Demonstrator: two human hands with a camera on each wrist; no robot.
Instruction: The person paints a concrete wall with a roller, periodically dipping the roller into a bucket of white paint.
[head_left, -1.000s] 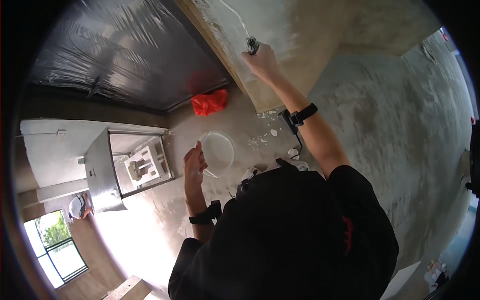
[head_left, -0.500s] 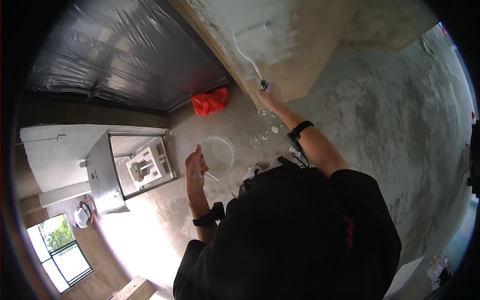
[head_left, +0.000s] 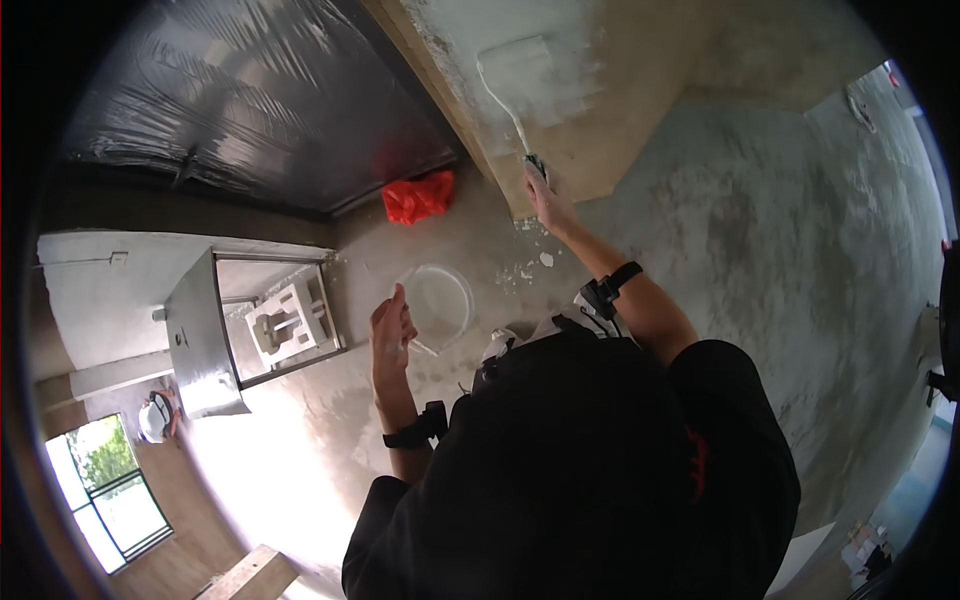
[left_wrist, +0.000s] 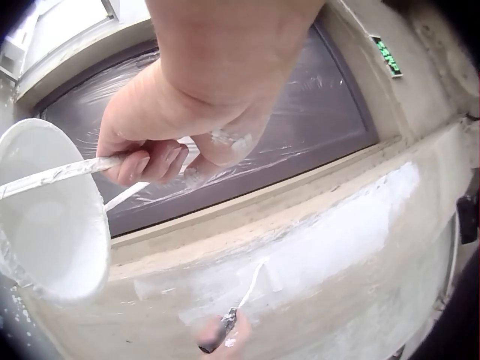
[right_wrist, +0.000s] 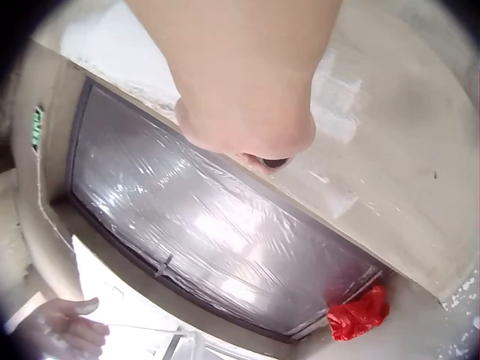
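Observation:
The right hand grips the dark handle of a paint roller, whose thin white-coated rod runs up to a roller head against the wall. White coating covers part of the wall around the roller. The left hand has its fingers curled round the handle of a white bucket, which hangs below the hand. White smears mark the left palm. In the right wrist view the right hand hides most of the roller.
A red bag lies on the floor below a plastic-covered window. White spots mark the floor near the wall corner. An open metal door stands at the left, and another person is beyond it.
The right hand first came down and toward the body with the roller, then shifted slightly right, its grip turning a little. The left hand holds the bucket in nearly the same place.

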